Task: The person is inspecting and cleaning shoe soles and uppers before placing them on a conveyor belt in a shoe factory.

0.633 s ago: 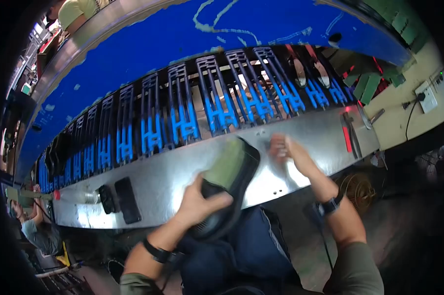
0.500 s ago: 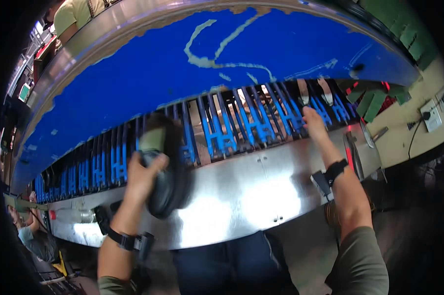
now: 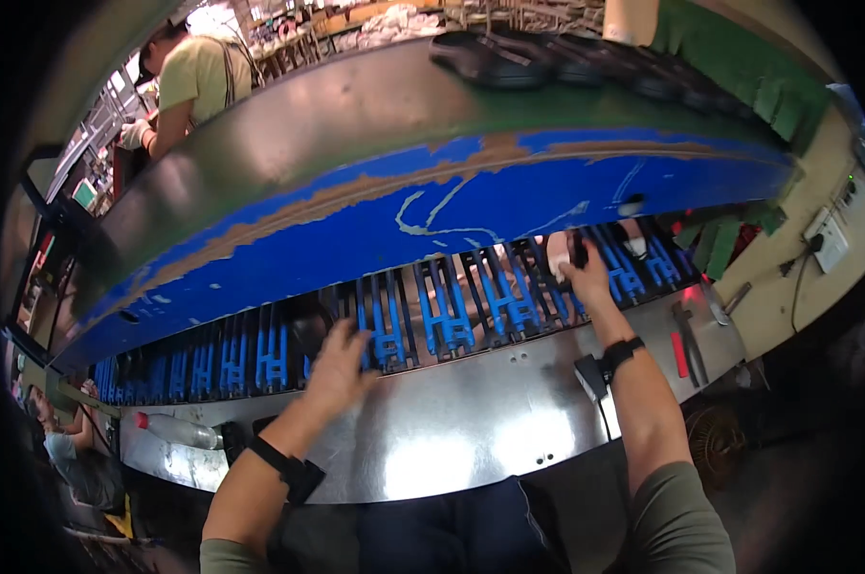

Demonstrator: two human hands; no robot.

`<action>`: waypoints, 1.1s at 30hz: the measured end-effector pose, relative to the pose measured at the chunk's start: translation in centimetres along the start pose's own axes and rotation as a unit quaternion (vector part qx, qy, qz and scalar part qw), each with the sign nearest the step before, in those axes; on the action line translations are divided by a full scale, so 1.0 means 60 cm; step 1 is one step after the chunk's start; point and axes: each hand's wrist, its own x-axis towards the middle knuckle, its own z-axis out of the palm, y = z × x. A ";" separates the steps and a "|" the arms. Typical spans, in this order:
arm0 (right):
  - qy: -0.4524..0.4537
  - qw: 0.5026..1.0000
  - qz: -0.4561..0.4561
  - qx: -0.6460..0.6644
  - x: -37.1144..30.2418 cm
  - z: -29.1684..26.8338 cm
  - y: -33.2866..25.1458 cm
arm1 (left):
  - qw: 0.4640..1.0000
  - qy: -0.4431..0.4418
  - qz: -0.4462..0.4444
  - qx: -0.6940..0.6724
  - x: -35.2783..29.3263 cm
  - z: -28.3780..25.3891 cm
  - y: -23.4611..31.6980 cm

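My left hand (image 3: 340, 368) has its fingers spread, holding nothing, at the near edge of the rack of blue slatted bars (image 3: 437, 311). Just beyond its fingertips a dark object (image 3: 310, 330) sits among the bars, too dim to make out fully. My right hand (image 3: 587, 273) is closed on a pale and dark shoe-like piece (image 3: 559, 254) at the right part of the rack; the fingers partly hide it. Another pale and dark piece (image 3: 633, 237) stands in the rack to its right.
A blue panel (image 3: 318, 253) with worn paint overhangs the rack. Dark shoe-like pieces (image 3: 566, 62) line the machine's top. Pliers with red handles (image 3: 682, 354) and a clear bottle (image 3: 179, 430) lie on the metal ledge (image 3: 452, 421). A person (image 3: 198, 81) works behind, far left.
My left hand has let go of the dark shoe it carried and opened. My right hand has closed on the pale and dark piece. The view has tilted upward.
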 end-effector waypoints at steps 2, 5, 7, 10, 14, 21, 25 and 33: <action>-0.145 0.900 0.227 0.343 -0.108 -0.089 -0.127 | 0.994 -0.033 0.064 -0.083 0.003 -0.094 0.120; -0.083 0.731 0.299 0.608 -0.240 -0.167 -0.084 | 0.953 0.058 0.284 -0.087 0.055 -0.199 0.263; -0.082 0.710 0.343 0.610 -0.323 -0.199 -0.050 | 0.917 0.124 0.364 -0.101 0.104 -0.255 0.339; -0.040 0.808 0.276 0.519 -0.414 -0.229 -0.061 | 0.881 0.227 0.407 -0.085 0.202 -0.312 0.428; 0.006 0.992 -0.125 -0.008 -0.467 -0.236 -0.084 | 0.926 0.234 0.295 -0.015 0.376 -0.328 0.447; 0.106 0.975 -0.193 -0.017 -0.476 -0.187 -0.057 | 0.973 0.166 0.116 0.109 0.503 -0.333 0.410; 0.102 0.975 -0.196 -0.013 -0.482 -0.187 -0.057 | 0.977 0.171 0.128 -0.026 0.397 -0.369 0.431; -0.008 0.993 -0.093 -0.071 -0.461 -0.245 -0.058 | 0.909 -0.211 0.311 0.181 -0.200 -0.360 0.555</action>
